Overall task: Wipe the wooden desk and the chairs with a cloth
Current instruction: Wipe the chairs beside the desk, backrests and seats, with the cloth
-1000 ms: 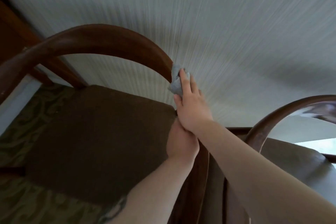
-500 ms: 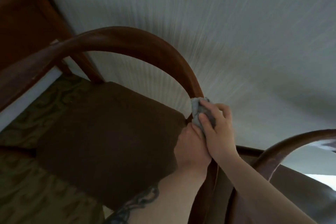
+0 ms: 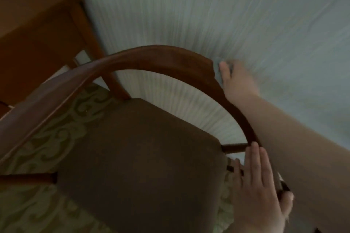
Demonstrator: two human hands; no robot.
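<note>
A person is leaning over a wooden chair (image 3: 151, 58) that is standing on a patterned green carpet (image 3: 62, 130), close to a pale striped wall (image 3: 208, 15). The chair is filling most of the view: a dark brown padded seat (image 3: 136, 157) with a curved, polished wooden rail arching over it from lower left to right. It is looking solid and stiff, probably heavy enough to stay put under a wipe, and its glossy rail is likely to be slick under bare fingers.

At upper left, part of the wooden desk (image 3: 37, 15) is showing, with one leg running down behind the chair. It is looking rigid and heavy.

The left hand (image 3: 259, 187) is resting flat against the lower right end of the rail, fingers straight and together, seemingly steadying the chair; it is gripping nothing.

The right hand (image 3: 236, 83) is pressing a small grey cloth (image 3: 217, 70) against the outer side of the rail near its top. The cloth is looking soft, light and bunched, best held wadded under the fingers. This hand is blurred, so I cannot tell whether the fingers are curling round the cloth or lying flat on it.

No brands, labels or readable writing are visible anywhere.
</note>
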